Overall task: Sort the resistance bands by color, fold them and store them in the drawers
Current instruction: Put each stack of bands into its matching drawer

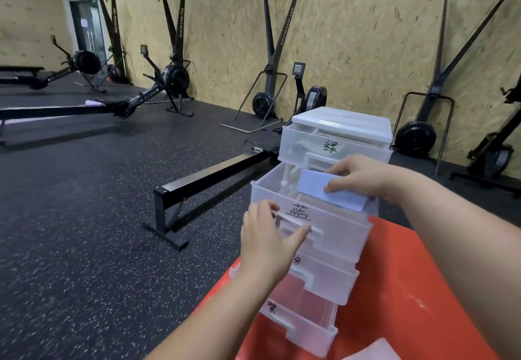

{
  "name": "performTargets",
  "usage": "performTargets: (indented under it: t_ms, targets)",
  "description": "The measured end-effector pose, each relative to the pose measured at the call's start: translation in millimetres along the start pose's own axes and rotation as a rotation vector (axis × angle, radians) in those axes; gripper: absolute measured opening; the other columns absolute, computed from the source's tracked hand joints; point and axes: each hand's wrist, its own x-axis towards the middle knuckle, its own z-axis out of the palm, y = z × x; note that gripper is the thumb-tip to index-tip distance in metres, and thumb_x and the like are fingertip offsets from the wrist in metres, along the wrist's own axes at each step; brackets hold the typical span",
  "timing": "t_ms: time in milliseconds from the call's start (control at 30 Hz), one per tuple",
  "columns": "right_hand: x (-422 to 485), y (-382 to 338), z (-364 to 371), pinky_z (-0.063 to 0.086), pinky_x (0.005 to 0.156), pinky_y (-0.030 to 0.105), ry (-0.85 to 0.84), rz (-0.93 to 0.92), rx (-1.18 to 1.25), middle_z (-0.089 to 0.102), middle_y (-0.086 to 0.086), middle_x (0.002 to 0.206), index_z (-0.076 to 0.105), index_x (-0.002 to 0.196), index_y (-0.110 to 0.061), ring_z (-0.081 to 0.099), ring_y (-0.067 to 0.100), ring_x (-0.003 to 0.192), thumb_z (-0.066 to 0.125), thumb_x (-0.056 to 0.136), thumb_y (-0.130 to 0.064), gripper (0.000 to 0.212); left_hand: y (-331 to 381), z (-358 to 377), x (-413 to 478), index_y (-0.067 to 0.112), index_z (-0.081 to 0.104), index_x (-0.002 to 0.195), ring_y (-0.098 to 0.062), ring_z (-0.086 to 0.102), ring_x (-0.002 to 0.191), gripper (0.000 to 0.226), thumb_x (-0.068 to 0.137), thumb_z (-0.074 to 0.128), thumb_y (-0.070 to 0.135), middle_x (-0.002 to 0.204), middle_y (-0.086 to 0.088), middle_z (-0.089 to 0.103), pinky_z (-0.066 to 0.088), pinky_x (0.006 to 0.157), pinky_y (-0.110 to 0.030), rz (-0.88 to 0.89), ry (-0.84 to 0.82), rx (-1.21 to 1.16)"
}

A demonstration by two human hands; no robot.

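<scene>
I see red desk (394,289) at 5 o'clock, speckled black floor (84,232), rowing machines along chipboard wall (352,35). Left hand (267,244) fingers curled on open drawer (332,230) handle; right hand (363,178) pinches folded blue band (315,187) over drawer.

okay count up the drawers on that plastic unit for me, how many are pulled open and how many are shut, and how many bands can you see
Open drawers: 1, the one labelled 蓝, the left hand at its handle
Drawers not pulled out like it: 3, labelled 绿, 粉 and 紫
Folded bands: 1, pale blue, held by the right hand over the open drawer
Total: 4 drawers, 1 band
</scene>
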Motion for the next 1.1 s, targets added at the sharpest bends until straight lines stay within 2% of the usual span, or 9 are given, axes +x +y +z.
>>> performTargets:
  t_ms: [67, 167, 267, 367, 467, 567, 667, 767, 1100]
  targets:
    - [9.6, -1.3, 4.1, 0.06, 0.089, 0.044, -0.003, 0.003, -0.053, 0.078, -0.004, 0.095, 0.08, 0.095, -0.042, 0.072, 0.024, 0.096, 0.077, 0.069, -0.053, 0.028, -0.4, 2.2, -0.7, 0.028, 0.048, 0.117, -0.018, 0.048, 0.109, 0.065, 0.078, 0.074, 0.072, 0.113, 0.012, 0.046, 0.046, 0.098, -0.042, 0.0, 0.017, -0.007]
    - [15.0, -10.0, 11.0, 0.059, 0.09, 0.039, -0.037, -0.049, 0.025, 0.077, -0.008, 0.101, 0.079, 0.097, -0.048, 0.07, 0.017, 0.096, 0.078, 0.08, -0.047, 0.017, -2.4, 3.4, -1.4, 0.029, 0.048, 0.117, -0.017, 0.048, 0.108, 0.066, 0.076, 0.073, 0.074, 0.112, 0.012, 0.046, 0.046, 0.097, -0.042, 0.003, 0.03, -0.025]
    - [18.7, -9.1, 27.5, 0.056, 0.094, 0.041, -0.113, 0.006, 0.209, 0.078, -0.002, 0.107, 0.082, 0.103, -0.033, 0.071, 0.018, 0.099, 0.078, 0.081, -0.042, 0.024, -4.5, 3.6, -2.6, 0.029, 0.048, 0.118, -0.016, 0.049, 0.109, 0.067, 0.076, 0.073, 0.074, 0.112, 0.014, 0.046, 0.046, 0.098, -0.042, 0.021, 0.027, -0.037]
    - [26.8, -1.5, 49.0, 0.056, 0.078, 0.042, -0.234, 0.056, -0.033, 0.073, 0.008, 0.107, 0.077, 0.107, -0.022, 0.066, 0.03, 0.089, 0.065, 0.075, -0.051, 0.045, -5.9, 4.0, -2.4, 0.029, 0.048, 0.118, -0.016, 0.048, 0.109, 0.066, 0.076, 0.075, 0.073, 0.112, 0.013, 0.045, 0.046, 0.098, -0.042, 0.03, 0.024, -0.015]
    - [33.5, -3.9, 56.5, 0.057, 0.067, 0.037, -0.3, 0.074, -0.303, 0.071, 0.011, 0.099, 0.073, 0.105, -0.021, 0.065, 0.032, 0.079, 0.052, 0.085, -0.043, 0.037, -8.0, 3.8, -2.3, 0.031, 0.047, 0.119, -0.016, 0.048, 0.109, 0.066, 0.076, 0.076, 0.072, 0.112, 0.013, 0.044, 0.047, 0.098, -0.042, 0.035, 0.019, -0.006]
    - [32.5, -11.7, 52.1, 0.059, 0.089, 0.047, -0.251, 0.042, -0.429, 0.073, 0.003, 0.103, 0.071, 0.107, -0.023, 0.069, 0.03, 0.096, 0.053, 0.09, -0.037, 0.028, -7.8, 4.9, -2.9, 0.031, 0.047, 0.12, -0.016, 0.048, 0.11, 0.067, 0.077, 0.075, 0.074, 0.111, 0.012, 0.044, 0.047, 0.098, -0.043, 0.039, 0.017, 0.003]
    - [32.3, -9.8, 51.0, 0.052, 0.103, 0.041, -0.168, 0.037, -0.416, 0.072, -0.004, 0.123, 0.066, 0.134, -0.027, 0.065, 0.023, 0.11, 0.061, 0.093, -0.032, 0.042, -3.1, 6.9, -2.7, 0.029, 0.046, 0.121, -0.018, 0.047, 0.113, 0.071, 0.076, 0.074, 0.077, 0.115, 0.01, 0.044, 0.046, 0.1, -0.044, 0.009, 0.011, 0.028]
    - [30.5, -4.5, 47.5, 0.052, 0.102, 0.038, -0.083, 0.014, -0.371, 0.071, -0.005, 0.121, 0.064, 0.139, -0.021, 0.064, 0.022, 0.109, 0.069, 0.093, -0.031, 0.047, 0.6, 10.0, -1.1, 0.027, 0.045, 0.12, -0.02, 0.046, 0.113, 0.073, 0.075, 0.075, 0.077, 0.114, 0.008, 0.044, 0.045, 0.099, -0.045, -0.01, 0.021, 0.037]
    - [-4.7, 11.6, 20.7, 0.054, 0.092, 0.028, 0.221, -0.085, -0.267, 0.076, -0.004, 0.104, 0.076, 0.118, -0.023, 0.069, 0.015, 0.098, 0.064, 0.093, -0.017, 0.029, 18.3, 26.1, 23.4, 0.022, 0.045, 0.125, -0.026, 0.047, 0.122, 0.074, 0.079, 0.076, 0.072, 0.125, 0.001, 0.047, 0.043, 0.096, -0.045, -0.089, -0.032, 0.136]
